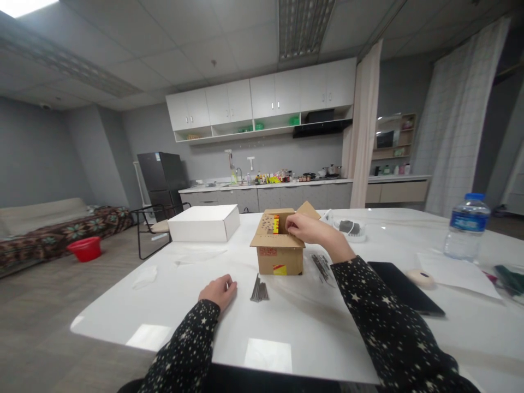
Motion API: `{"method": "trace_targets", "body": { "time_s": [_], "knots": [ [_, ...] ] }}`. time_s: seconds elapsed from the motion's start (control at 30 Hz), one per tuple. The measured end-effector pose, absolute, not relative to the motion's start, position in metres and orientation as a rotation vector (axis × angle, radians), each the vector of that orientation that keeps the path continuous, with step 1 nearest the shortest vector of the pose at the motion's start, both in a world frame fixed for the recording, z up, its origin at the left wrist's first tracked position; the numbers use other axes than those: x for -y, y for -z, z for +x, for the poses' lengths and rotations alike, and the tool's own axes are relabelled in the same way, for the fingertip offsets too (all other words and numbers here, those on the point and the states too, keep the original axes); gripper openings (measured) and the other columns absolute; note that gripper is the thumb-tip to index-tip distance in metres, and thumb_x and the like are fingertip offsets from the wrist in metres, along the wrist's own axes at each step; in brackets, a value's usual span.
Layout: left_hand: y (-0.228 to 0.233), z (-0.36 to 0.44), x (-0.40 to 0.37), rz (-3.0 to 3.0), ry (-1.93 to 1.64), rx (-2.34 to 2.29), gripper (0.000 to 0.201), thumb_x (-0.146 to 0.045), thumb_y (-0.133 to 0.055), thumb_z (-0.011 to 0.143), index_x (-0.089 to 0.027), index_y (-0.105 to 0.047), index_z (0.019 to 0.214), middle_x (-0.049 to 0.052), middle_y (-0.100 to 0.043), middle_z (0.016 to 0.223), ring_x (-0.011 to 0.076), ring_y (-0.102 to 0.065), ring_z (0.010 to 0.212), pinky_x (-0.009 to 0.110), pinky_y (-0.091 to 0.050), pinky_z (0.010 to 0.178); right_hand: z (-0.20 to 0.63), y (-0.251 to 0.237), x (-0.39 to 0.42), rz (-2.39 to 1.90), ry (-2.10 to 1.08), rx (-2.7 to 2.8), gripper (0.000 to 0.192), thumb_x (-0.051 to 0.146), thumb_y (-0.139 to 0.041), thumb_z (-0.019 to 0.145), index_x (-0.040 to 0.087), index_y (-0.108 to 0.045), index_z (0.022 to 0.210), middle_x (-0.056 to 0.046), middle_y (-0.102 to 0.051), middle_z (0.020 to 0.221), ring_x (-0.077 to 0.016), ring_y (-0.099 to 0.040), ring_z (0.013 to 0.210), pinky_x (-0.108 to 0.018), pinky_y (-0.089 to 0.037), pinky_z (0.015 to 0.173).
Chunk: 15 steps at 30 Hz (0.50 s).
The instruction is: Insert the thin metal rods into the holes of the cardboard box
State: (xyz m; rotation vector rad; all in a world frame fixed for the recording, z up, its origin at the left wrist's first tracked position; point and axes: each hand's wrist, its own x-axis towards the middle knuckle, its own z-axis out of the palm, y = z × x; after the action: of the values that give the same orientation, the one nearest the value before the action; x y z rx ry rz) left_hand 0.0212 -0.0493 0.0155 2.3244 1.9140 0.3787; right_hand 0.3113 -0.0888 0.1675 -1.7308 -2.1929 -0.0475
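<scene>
While the left hand rests loosely curled and empty on the white table beside a small bundle of metal rods, the right hand reaches farther into the open cardboard box, its fingertips pinching something too small to identify.

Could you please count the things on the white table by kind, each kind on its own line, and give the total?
Boxes: 2, a cardboard box and a white box
Water bottle: 1
Black tablet: 1
Bundles of metal rods: 2, and
Paper sheet: 1
Total: 7
</scene>
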Motion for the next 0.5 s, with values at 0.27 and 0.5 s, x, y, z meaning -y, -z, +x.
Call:
{"method": "trace_targets", "body": {
  "time_s": [0.27, 0.5],
  "knots": [
    [-0.018, 0.022, 0.052, 2.315, -0.388, -1.919, 0.028, -0.042, -0.041, 0.085, -0.023, -0.06, 0.079, 0.002, -0.066, 0.078, 0.019, -0.06, 0.077, 0.027, -0.038, 0.064, 0.311, -0.172, 0.094, -1.758, 0.021, 2.169, 0.017, 0.018, -0.045, 0.085, 0.016, -0.062, 0.086, -0.008, -0.066, 0.094, -0.0176, -0.058, 0.082, -0.024, -0.037, 0.063],
    [-0.019, 0.021, 0.052, 2.307, -0.385, -1.913, 0.028, -0.042, -0.041, 0.085, -0.023, -0.06, 0.079, 0.003, -0.066, 0.078, 0.0193, -0.06, 0.078, 0.027, -0.038, 0.065, 0.313, -0.175, 0.097, -1.761, -0.034, 2.216, 0.012, 0.015, -0.05, 0.078, 0.016, -0.061, 0.084, -0.007, -0.065, 0.093, -0.016, -0.057, 0.08, -0.023, -0.037, 0.061]
  ]
}}
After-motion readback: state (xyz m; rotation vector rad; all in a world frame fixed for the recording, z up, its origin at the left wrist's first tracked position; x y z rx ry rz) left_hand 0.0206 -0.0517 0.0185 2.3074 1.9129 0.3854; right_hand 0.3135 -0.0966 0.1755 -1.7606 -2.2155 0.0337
